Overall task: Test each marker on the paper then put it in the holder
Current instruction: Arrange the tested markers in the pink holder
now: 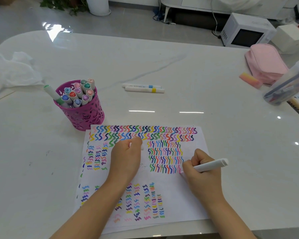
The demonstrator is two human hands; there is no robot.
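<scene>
A white sheet of paper (188,195) covered in rows of coloured squiggles lies at the table's near edge. My right hand (198,171) grips a white marker (211,165), its pink tip touching the paper beside the squiggle block. My left hand (126,157) rests on the paper with fingers curled round a small white cap (142,147). A purple cut-out holder (83,111) stands just beyond the paper's far left corner, holding several capped markers (78,93). Two more white markers (143,88), banded blue and yellow, lie farther back on the table.
A crumpled white cloth (12,71) lies at the far left. A pink pouch (264,63), an orange-pink eraser (250,82) and a tipped clear tub of pens (288,85) sit at the right. A white microwave (247,32) stands beyond the table.
</scene>
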